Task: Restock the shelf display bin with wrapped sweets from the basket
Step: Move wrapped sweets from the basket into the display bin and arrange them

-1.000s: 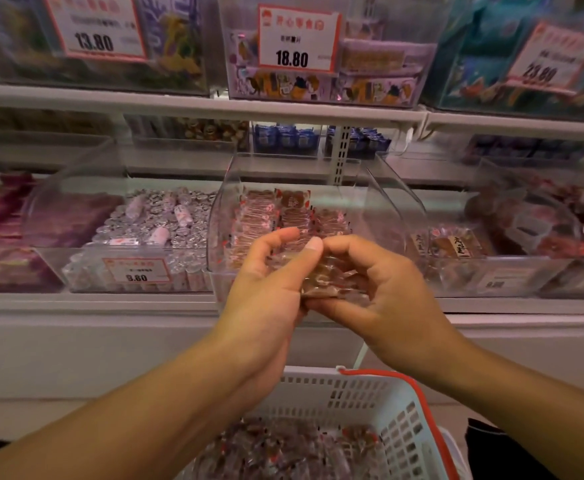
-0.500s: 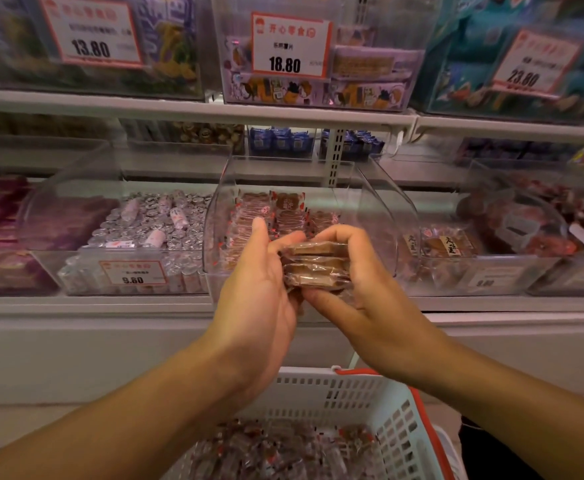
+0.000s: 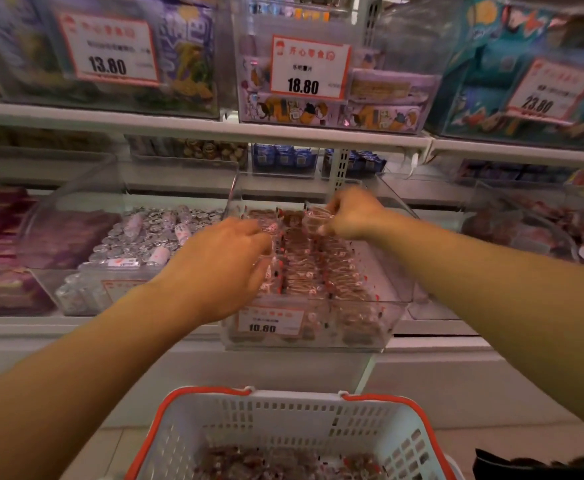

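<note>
Head view puts both my hands over the clear display bin (image 3: 401, 271): my right hand (image 3: 352, 216) pinches a small stack of wrapped sweets (image 3: 314, 220) above the back rows, while my left hand (image 3: 221, 268) curls at the left row, its grip too blurred to tell. I judge the restock only partway done, since rows fill the bin's left and middle but more sweets lie in the basket (image 3: 283, 420) below.

On the upper shelf (image 3: 193, 128) stand clear boxes of packaged snacks with price tags reading 13.80 (image 3: 107, 50), 18.80 (image 3: 309, 69) and 23.80 (image 3: 548, 91). On the lower shelf, a clear bin of silver-wrapped rolls (image 3: 145, 237) sits left of centre, with purple packs (image 3: 10, 251) further left. Blue packets (image 3: 285, 157) line the back, and reddish packets (image 3: 525, 230) fill a bin at the right.
</note>
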The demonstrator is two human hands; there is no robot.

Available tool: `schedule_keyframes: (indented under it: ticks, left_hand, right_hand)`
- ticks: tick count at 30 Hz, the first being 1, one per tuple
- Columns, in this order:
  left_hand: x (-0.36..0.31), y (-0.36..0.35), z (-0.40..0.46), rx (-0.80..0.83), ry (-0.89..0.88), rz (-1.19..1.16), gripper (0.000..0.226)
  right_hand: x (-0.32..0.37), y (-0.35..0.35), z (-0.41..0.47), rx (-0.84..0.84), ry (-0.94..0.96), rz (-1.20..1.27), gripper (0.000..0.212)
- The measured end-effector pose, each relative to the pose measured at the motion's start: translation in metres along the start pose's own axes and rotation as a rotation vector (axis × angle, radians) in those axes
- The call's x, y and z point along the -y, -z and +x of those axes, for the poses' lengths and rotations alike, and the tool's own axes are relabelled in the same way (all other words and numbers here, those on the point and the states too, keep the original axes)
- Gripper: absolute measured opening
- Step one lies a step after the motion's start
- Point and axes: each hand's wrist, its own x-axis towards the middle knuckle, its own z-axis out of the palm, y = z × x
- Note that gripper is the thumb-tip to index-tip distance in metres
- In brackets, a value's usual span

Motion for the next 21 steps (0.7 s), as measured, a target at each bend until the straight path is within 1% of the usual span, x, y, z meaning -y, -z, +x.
schedule_keyframes:
  ticks: [2, 4, 7, 9, 12, 14, 16, 17, 20, 21]
  left_hand:
    - [0.006, -0.004, 0.002, 0.033, -0.056, 0.067, 0.026]
    - [0.009, -0.007, 0.003, 0.040, -0.097, 0.079, 0.026]
    - [0.012, -0.014, 0.005, 0.017, -0.139, 0.094, 0.028]
    - [0.015, -0.017, 0.005, 0.005, -0.162, 0.090, 0.031]
    - [0.020, -0.018, 0.005, -0.023, -0.189, 0.069, 0.032]
    - [0.020, -0.018, 0.004, -0.020, -0.194, 0.057, 0.032]
    - [0.020, -0.018, 0.005, -0.002, -0.192, 0.044, 0.029]
    - [0.020, -0.018, 0.005, 0.007, -0.192, 0.044, 0.026]
    - [0.019, -0.019, 0.006, 0.005, -0.193, 0.057, 0.020]
    - [0.018, -0.019, 0.005, -0.002, -0.193, 0.060, 0.020]
  right_hand:
    - [0.003, -0.013, 0.029, 0.042, -0.034, -0.109, 0.047]
    - [0.003, -0.027, 0.051, 0.066, -0.008, -0.099, 0.050]
    - [0.005, -0.046, 0.071, 0.029, 0.017, -0.035, 0.052]
    - [0.005, -0.056, 0.079, 0.008, -0.008, -0.019, 0.056]
    - [0.002, -0.061, 0.084, -0.076, -0.059, 0.054, 0.075]
    - [0.000, -0.063, 0.084, -0.122, -0.058, 0.073, 0.080]
    - [0.000, -0.067, 0.084, -0.116, -0.012, 0.073, 0.078]
    - [0.001, -0.071, 0.082, -0.098, 0.022, 0.054, 0.074]
    - [0.006, -0.081, 0.078, -0.048, 0.116, -0.126, 0.049]
    - [0.006, -0.084, 0.076, -0.050, 0.147, -0.197, 0.046]
